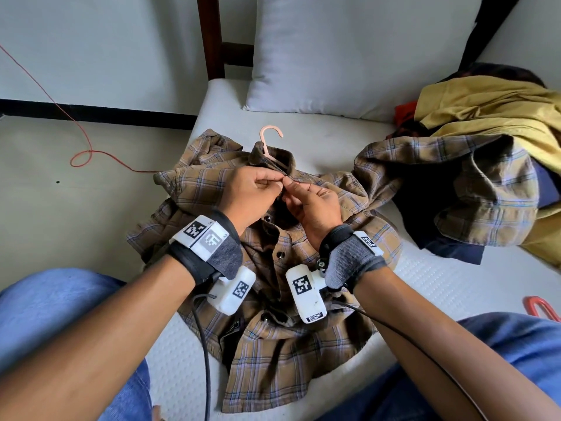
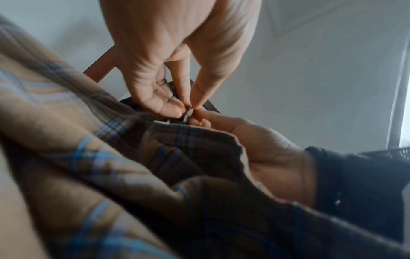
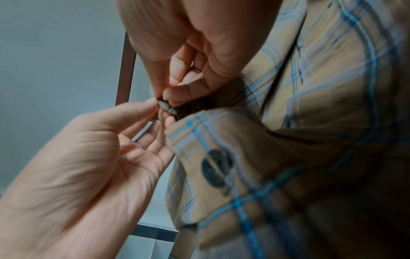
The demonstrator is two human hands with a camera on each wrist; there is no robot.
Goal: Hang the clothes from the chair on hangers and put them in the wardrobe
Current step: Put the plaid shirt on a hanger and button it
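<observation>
Right now both hands meet just below the collar of a brown plaid shirt (image 1: 273, 299) that lies spread front-up on the bed (image 1: 440, 284). The left hand (image 1: 252, 192) pinches the top edge of the shirt's front between thumb and forefinger, and the right hand (image 1: 315, 205) pinches the same spot from the other side, fingertips touching the left's; the wrist views show a small dark button (image 3: 163, 106) caught between the fingers of both hands. A pink hanger (image 1: 268, 144) sits inside the shirt, its hook sticking out past the collar toward the white pillow (image 1: 349, 56) that leans at the head of the bed. Lower down the front, more dark buttons show along the placket, which gapes open there. To the right on the bed lies a heap of other clothes: a second plaid shirt (image 1: 449, 189) on top of something dark blue, and a mustard-yellow garment (image 1: 491, 113) behind it with a bit of orange cloth at its edge. A red object (image 1: 543, 308) pokes in at the right edge of the mattress; what it is cannot be told. On the floor (image 1: 76, 208) to the left trails a thin red cord (image 1: 82, 153), looped once.
</observation>
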